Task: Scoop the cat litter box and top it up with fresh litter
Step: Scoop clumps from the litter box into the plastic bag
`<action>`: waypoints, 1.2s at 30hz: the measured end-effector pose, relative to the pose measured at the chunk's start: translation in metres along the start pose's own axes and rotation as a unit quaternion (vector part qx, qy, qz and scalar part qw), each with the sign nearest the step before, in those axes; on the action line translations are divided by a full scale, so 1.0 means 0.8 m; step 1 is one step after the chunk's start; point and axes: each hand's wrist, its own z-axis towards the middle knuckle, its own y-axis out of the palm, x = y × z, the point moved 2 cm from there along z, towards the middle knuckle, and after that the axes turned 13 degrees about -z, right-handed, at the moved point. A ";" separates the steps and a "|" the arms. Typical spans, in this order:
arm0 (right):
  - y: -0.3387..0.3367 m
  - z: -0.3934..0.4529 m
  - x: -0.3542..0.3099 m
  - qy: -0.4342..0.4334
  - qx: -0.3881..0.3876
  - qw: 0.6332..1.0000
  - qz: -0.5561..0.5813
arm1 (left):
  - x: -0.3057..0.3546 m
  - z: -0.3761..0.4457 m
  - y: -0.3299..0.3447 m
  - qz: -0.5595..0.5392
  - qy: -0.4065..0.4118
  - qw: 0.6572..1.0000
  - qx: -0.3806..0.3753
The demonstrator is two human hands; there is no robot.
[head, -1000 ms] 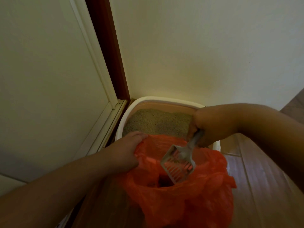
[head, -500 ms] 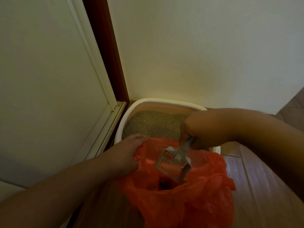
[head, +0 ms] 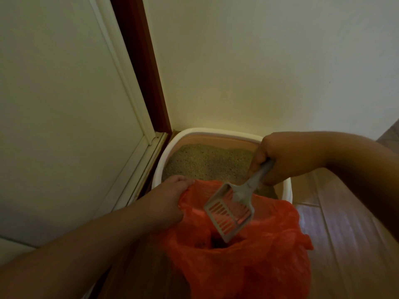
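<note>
Litter box [head: 216,132], white rim, peach inner wall, sits in the corner against the wall [head: 259,61], beside a white door [head: 54,104] with dark red frame [head: 142,72]. Tan litter [head: 207,162] inside. Orange plastic bag [head: 259,255] in front of the box, mouth open. Left hand [head: 166,203] grips the bag's left edge, fingers curled over the plastic. Right hand [head: 278,156] clenched round the handle of a grey slotted scoop [head: 228,212]; scoop head tilted down over the bag's opening, pan looks empty. Wood floor [head: 345,234] at right.
</note>
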 end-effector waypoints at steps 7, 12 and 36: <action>0.005 0.010 0.004 0.009 0.030 0.999 -0.009 | 0.001 0.004 0.000 0.001 0.000 1.000 0.008; 0.004 0.008 0.008 -0.003 0.032 0.999 0.033 | 0.007 0.006 0.001 0.001 0.006 1.000 0.008; 0.145 0.058 0.134 0.295 0.129 0.911 0.259 | 0.005 0.012 0.007 -0.070 -0.032 0.997 0.006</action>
